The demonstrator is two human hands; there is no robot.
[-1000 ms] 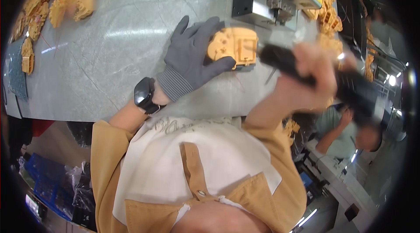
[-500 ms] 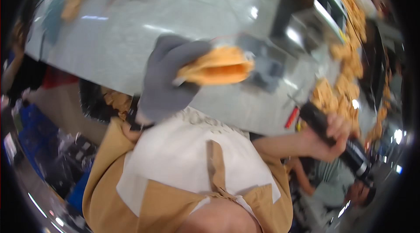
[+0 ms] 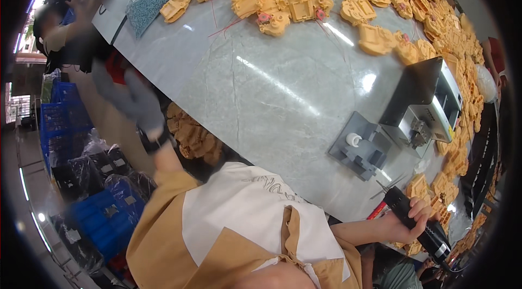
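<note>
- Grey knit glove covers the left hand [image 3: 128, 96], which is flung out toward 9 o'clock, off the table edge and blurred by motion; whether it is clenched or spread I cannot tell.
- A dark wristwatch [image 3: 154, 140] sits at the cuff of that arm, above a tan sleeve.
- At 4 o'clock the bare right hand [image 3: 409, 219] is wrapped around a black electric screwdriver [image 3: 417, 222], whose body slants down toward the lower right rim, near the table's near edge.
- The table [image 3: 261, 93] is pale grey, marble-like stone with glossy streaks of light.
- Orange moulded plastic housings [image 3: 304, 1] lie heaped along 12 to 2 o'clock.
- More of those parts sit in a bin [image 3: 193, 137] beside the table edge, just beside the left arm.
- A grey metal fixture block [image 3: 364, 150] stands at 3 o'clock, next to a boxy black-and-white machine [image 3: 427, 104].
- Blue plastic crates [image 3: 103, 218] stand on the floor at 8 o'clock.
</note>
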